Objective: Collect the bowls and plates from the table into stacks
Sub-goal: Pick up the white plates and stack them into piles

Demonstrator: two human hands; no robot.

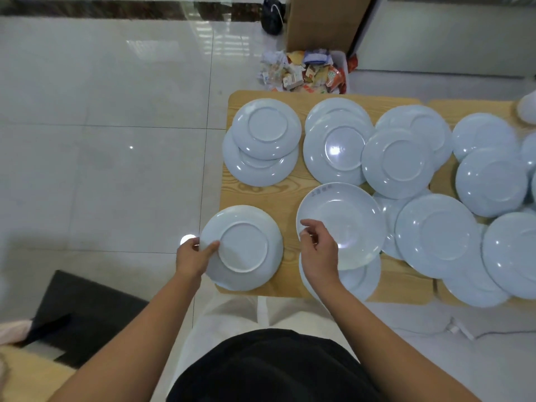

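Observation:
Several pale blue plates lie spread over a wooden table [261,195], most of them upside down and some overlapping in pairs. My left hand [193,255] grips the left rim of an upside-down plate [243,246] at the table's near left corner, which overhangs the edge. My right hand [317,250] pinches the near left rim of a right-side-up plate [345,221] with grey lettering on its far rim. That plate is tilted over another plate [356,281] lying under it at the front edge.
An overfilled bin of wrappers [307,72] stands on the tiled floor beyond the table, next to a brown cabinet [324,21]. A dark chair seat [78,311] is at my lower left. More plates [435,236] crowd the table's right side. A white cable [461,329] lies on the floor.

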